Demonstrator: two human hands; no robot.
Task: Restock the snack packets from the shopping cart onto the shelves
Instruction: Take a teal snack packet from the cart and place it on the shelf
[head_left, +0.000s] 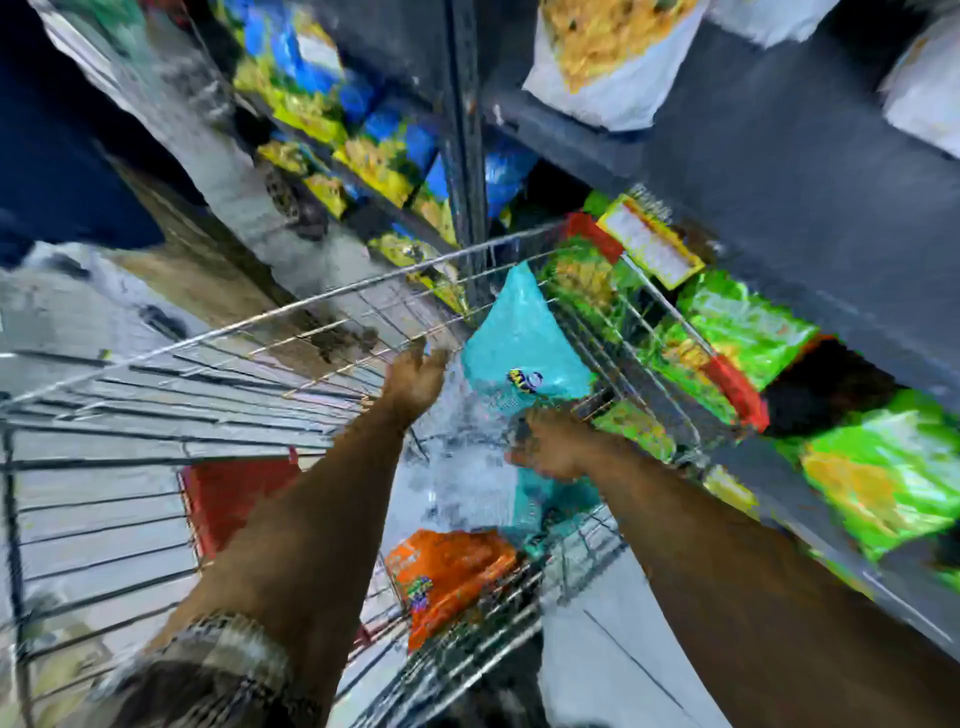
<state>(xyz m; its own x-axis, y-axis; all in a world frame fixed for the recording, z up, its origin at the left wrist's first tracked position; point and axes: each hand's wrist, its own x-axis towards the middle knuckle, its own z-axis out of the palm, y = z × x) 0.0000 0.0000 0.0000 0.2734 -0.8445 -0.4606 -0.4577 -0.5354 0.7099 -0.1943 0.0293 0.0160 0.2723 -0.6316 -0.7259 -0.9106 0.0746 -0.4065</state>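
Note:
The frame is blurred by motion. A wire shopping cart (260, 322) fills the middle and left. Inside it a teal snack packet (519, 338) stands tilted against the far right corner. My left hand (415, 379) reaches into the cart, fingers spread, right beside the teal packet's left edge; whether it touches is unclear. My right hand (550, 447) is at the packet's lower end, over a clear shiny wrapper (467, 467); its grip is too blurred to read. An orange snack packet (452, 577) lies near the cart's near wall.
Dark shelves (753, 171) run along the right, stocked with green packets (748, 327) below and white packets (608, 57) above. Blue and yellow packets (332, 104) fill the shelves further back. A red panel (234, 499) sits on the cart's floor. Grey floor tiles lie beneath.

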